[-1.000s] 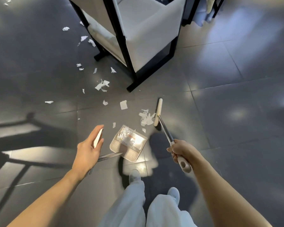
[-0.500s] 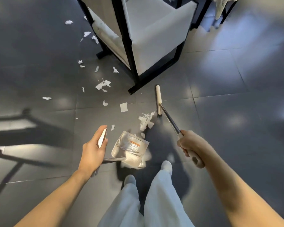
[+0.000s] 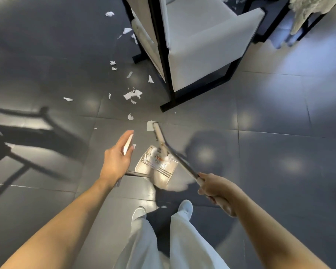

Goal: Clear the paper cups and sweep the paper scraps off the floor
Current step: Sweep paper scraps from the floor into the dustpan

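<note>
White scraps (image 3: pixel 153 153) found newly swept from floor (image 3: pixel 260 152) into dustpan (image 3: pixel 163 172) by broom (image 3: pixel 158 135), left grip (image 3: pixel 116 158) clamped on dustpan handle, right grip (image 3: pixel 215 189) clamped on broom shaft; judged part-done, with more scraps (image 3: pixel 133 95) lying toward the chair (image 3: pixel 202 45).

The left hand (image 3: pixel 115 160) seems to hold the long handle of a pale plastic dustpan (image 3: pixel 157 168) on the dark tiled floor (image 3: pixel 279 133). The right hand (image 3: pixel 214 188) grips a cream metal-handled broom (image 3: pixel 159 137), head at the pan's mouth. Farther off lie white torn paper scraps (image 3: pixel 133 95).
</note>
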Demonstrator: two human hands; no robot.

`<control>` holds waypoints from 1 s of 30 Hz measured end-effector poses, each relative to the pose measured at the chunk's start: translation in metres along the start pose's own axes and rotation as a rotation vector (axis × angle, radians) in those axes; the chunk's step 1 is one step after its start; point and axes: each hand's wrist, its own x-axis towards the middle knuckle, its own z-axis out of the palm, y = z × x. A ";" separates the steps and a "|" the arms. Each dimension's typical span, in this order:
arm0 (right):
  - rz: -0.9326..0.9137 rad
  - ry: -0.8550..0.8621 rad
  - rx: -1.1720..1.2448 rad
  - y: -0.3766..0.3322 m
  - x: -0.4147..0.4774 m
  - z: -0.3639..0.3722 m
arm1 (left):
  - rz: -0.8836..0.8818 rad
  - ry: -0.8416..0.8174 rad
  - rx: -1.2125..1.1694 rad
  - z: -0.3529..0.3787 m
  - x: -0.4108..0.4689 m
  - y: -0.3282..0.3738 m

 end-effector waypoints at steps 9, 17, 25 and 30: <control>-0.035 -0.021 -0.094 0.023 -0.038 -0.075 | -0.028 0.037 -0.014 0.009 0.014 0.004; 0.015 0.130 -0.032 -0.001 -0.025 -0.101 | -0.010 0.040 -0.044 -0.009 0.043 0.018; 0.099 0.333 -0.316 -0.078 0.023 -0.082 | 0.044 -0.083 -0.021 -0.069 0.106 0.006; 0.180 0.351 -0.255 -0.155 0.080 -0.052 | 0.076 -0.152 -0.014 -0.121 0.156 -0.019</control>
